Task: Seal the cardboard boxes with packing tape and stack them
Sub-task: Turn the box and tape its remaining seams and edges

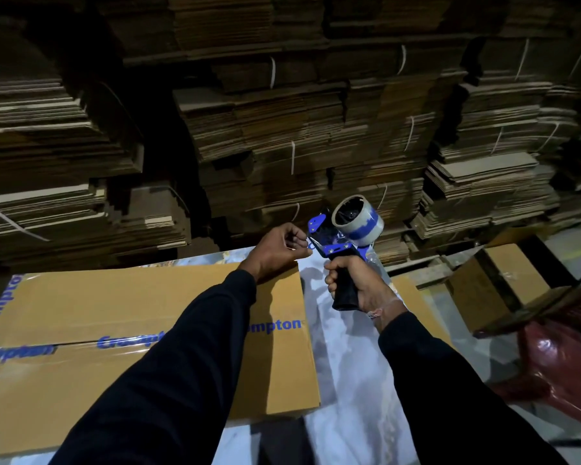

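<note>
Fingers pinching tape, dispenser gripped, box printed "Crompton"

I am in a packing warehouse. From nine through twelve to three o'clock rise dim stacks of flattened cartons, many bundled with white straps. Before me a marbled table carries a printed box with tape across its seam. At three o'clock an open box sits on concrete floor.
</note>
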A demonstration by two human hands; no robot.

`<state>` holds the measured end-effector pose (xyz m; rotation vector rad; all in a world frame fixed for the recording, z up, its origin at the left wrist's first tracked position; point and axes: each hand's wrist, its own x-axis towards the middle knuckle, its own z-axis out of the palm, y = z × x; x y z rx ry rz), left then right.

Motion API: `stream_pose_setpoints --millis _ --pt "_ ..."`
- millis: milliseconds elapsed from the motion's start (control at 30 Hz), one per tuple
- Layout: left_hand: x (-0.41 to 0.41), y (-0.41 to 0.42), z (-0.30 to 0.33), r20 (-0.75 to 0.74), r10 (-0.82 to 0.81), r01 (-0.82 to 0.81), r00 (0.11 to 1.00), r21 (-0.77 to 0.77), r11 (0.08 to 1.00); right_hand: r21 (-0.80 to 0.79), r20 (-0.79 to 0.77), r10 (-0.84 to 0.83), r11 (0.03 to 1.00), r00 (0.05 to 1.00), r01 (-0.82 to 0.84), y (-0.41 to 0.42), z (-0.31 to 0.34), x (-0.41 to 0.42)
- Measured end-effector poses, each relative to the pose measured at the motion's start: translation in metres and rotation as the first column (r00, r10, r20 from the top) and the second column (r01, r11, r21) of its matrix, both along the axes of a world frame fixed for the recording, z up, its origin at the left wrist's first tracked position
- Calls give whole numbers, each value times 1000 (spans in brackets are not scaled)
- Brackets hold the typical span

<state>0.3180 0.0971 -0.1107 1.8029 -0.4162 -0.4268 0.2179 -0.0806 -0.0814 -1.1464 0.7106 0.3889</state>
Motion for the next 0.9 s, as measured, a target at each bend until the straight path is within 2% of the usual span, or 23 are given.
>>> stream_pose_setpoints --millis 267,467,633,900 --pt "10 -6 0 31 39 -38 999 -26 999 117 2 -43 992 999 42 -4 4 11" --pt "14 -7 2 99 28 -33 995 53 998 160 -24 -17 987 1000 20 -5 5 21" --pt "24 -7 0 179 25 -53 984 154 987 288 -29 -18 957 999 26 -5 4 29" --pt "27 -3 -2 242 -53 7 969 186 983 474 -10 -71 878 997 67 -2 5 31"
